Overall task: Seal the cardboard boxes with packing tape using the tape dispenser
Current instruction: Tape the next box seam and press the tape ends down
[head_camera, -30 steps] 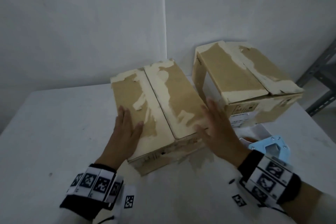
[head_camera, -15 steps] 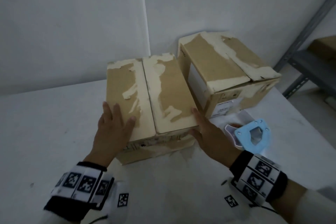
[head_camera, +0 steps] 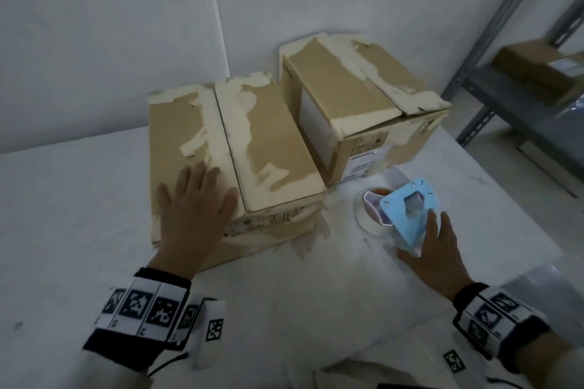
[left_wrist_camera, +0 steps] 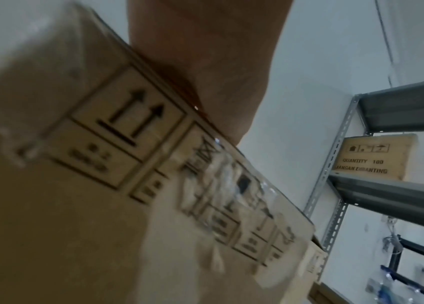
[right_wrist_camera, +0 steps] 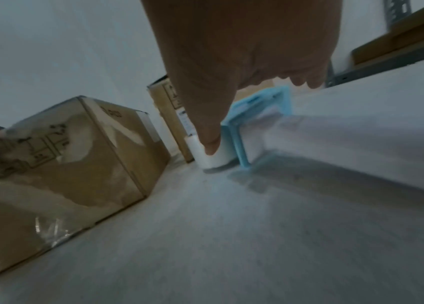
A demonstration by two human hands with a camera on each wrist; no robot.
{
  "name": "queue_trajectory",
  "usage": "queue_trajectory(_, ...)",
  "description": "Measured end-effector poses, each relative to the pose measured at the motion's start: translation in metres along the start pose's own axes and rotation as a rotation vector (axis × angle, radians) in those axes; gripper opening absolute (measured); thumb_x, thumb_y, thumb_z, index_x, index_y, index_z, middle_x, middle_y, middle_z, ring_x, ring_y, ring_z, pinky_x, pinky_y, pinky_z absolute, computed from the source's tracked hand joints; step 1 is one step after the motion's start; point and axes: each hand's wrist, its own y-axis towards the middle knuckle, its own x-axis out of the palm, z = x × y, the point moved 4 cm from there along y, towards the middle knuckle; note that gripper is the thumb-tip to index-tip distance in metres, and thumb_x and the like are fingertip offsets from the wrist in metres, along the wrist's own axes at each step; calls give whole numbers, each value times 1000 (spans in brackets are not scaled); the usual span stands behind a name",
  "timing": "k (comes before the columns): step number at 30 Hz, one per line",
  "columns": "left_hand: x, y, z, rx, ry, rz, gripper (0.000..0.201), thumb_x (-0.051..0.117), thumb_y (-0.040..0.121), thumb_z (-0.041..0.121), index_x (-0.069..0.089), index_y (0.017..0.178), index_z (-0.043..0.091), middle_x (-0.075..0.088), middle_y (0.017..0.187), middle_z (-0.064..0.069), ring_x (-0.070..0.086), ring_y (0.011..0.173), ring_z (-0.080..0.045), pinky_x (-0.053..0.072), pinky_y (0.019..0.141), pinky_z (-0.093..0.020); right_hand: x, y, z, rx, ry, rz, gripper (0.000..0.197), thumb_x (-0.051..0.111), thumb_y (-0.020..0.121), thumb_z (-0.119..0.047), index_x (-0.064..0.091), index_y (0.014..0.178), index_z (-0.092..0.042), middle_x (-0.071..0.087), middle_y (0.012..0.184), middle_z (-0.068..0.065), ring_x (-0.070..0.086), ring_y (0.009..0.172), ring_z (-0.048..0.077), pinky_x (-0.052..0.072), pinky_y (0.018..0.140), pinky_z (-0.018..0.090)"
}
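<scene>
Two boxes (head_camera: 234, 148) flaps closed, contents hidden; left hand (head_camera: 196, 215) flat atop; right hand (head_camera: 439, 249) released, touching dispenser (head_camera: 407, 215).

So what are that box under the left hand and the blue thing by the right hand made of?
The box looks like brown cardboard, matte; pale patches show where the top layer has torn away, and shiny clear tape scraps cling to its front. The blue tape dispenser looks like smooth moulded plastic, judging by its even colour and small screws; it holds a whitish tape roll.
</scene>
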Motion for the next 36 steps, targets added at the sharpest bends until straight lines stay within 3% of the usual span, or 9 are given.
queue_trajectory(5,9,3,15,45,68,-8,47,26,85,38,54,99,4,57,122,-20,53,113,-39,38,88,-56,12,-4,7,121,-42,-50,94,66,78,-33,6,143,-3,46,119,31,48,103,42,40,87,47)
queue_trajectory(11,6,4,18,67,177,26,37,34,84,35,53,87,3,60,98,-20,57,85,-37,42,75,-43,12,-1,11,136,14,-43,80,55,87,-26,0,145,-15,48,112,24,51,98,38,42,85,49)
queue_trajectory(18,1,0,15,66,162,9,42,33,82,40,54,92,5,58,104,-20,57,91,-39,43,80,-45,-18,-16,-8,121,257,16,77,59,86,-22,7,143,-13,46,133,18,50,116,35,41,89,40)
queue_trajectory(21,1,-2,17,79,146,-12,39,36,82,40,54,93,7,59,106,-19,58,92,-38,45,80,-45,-56,-24,-22,109,403,47,73,64,82,-25,18,137,-12,52,96,4,59,89,26,43,72,29)
queue_trajectory(25,-4,1,15,93,-23,14,51,33,85,46,57,107,6,59,114,-19,56,102,-38,43,86,-46,-105,-29,-49,-54,561,34,53,68,79,-20,32,118,-19,50,92,-10,55,74,0,44,56,11)
queue_trajectory(28,-15,3,20,83,-234,78,38,43,94,29,53,121,4,55,123,-20,52,109,-36,40,88,-41,-129,-26,-78,-203,656,-54,43,70,76,-22,37,100,-37,54,89,-17,60,73,-7,47,56,7)
queue_trajectory(31,-27,5,31,123,-370,116,35,40,95,25,52,124,8,54,126,-13,51,112,-29,38,88,-34,-135,-19,-109,-283,714,-131,46,74,63,-50,43,95,-39,63,79,-12,64,67,4,53,58,18)
queue_trajectory(32,-31,6,33,135,-409,124,36,39,96,25,52,125,9,54,125,-11,52,109,-26,39,86,-32,-134,-15,-119,-307,732,-151,45,74,63,-49,45,95,-39,64,80,-12,65,66,8,53,58,20)
queue_trajectory(36,-47,10,30,112,-640,125,30,36,97,25,56,116,13,57,106,0,57,96,-17,46,78,-31,-129,-2,-160,-433,775,-202,33,68,78,-16,48,95,-37,64,90,-6,64,67,5,52,60,22)
